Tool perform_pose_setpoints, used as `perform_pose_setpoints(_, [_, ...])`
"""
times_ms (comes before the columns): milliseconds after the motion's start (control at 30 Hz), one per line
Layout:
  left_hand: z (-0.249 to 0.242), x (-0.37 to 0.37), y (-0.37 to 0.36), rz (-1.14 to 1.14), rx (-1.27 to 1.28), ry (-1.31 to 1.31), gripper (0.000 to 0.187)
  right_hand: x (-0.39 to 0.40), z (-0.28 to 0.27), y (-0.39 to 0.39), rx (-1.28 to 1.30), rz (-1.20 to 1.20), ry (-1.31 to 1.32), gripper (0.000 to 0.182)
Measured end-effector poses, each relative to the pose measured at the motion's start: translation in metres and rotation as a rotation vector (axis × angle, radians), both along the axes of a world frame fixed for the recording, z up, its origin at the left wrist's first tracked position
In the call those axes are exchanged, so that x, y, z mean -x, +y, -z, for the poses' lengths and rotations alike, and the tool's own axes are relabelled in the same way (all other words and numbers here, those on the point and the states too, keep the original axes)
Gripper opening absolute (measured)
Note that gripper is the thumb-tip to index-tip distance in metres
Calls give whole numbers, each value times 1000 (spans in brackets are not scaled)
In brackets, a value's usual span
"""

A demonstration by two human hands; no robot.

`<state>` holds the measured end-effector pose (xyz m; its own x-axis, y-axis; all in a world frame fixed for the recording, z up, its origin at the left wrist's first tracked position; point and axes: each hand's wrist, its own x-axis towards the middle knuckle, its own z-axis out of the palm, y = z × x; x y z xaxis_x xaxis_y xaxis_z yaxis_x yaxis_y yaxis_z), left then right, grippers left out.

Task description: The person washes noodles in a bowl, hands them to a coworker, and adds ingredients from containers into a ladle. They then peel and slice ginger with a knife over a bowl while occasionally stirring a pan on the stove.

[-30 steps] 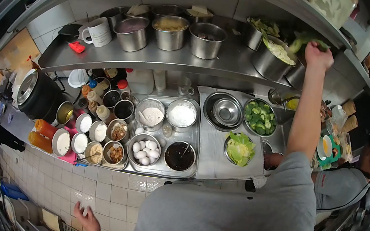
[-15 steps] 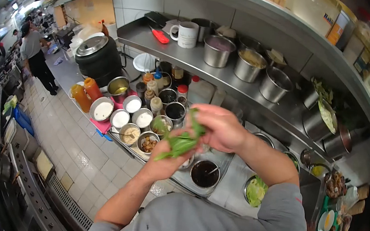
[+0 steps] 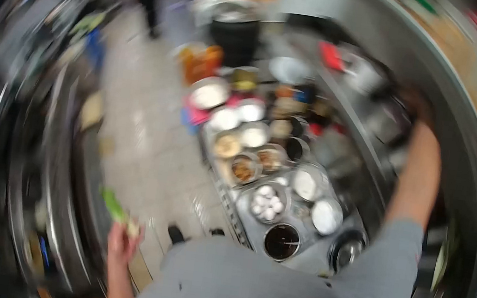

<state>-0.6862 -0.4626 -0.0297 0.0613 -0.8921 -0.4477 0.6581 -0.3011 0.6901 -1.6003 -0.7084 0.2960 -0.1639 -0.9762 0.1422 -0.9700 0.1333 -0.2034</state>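
Note:
My left hand is low at the left, over the tiled floor, with its fingers closed on green leaves that stick out above it. My right arm stretches up to the metal shelf at the upper right. There my right hand is dark and smeared by motion beside the metal pots, so its fingers cannot be made out. A white mug and a red-handled object lie farther along that shelf.
On the counter stand several bowls, one with white round pieces, and a pot of dark sauce. Orange bottles and a black soup kettle are farther back. Part of a person shows at the upper left.
My hands have parted: the left went down and left with the leaves, the right up to the shelf. The view has turned and blurred.

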Motion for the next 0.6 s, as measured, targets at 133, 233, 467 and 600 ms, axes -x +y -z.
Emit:
perform_pose_setpoints(133, [-21, -41, 8, -140, 116, 198, 45, -15, 7, -32, -92, -110, 88, 44])
perform_pose_setpoints(233, [-44, -55, 8, -241, 188, 175, 45, 8, -8, -31, -72, -69, 130, 44])
perform_pose_setpoints(467, [-44, -84, 12, -351, 189, 82, 32, -27, -38, 3, 89, 25, 53, 42])
perform_pose_setpoints(600, [-2, -103, 3, -231, 142, 248, 23, -134, -17, -33, -4, -300, -703, 42])
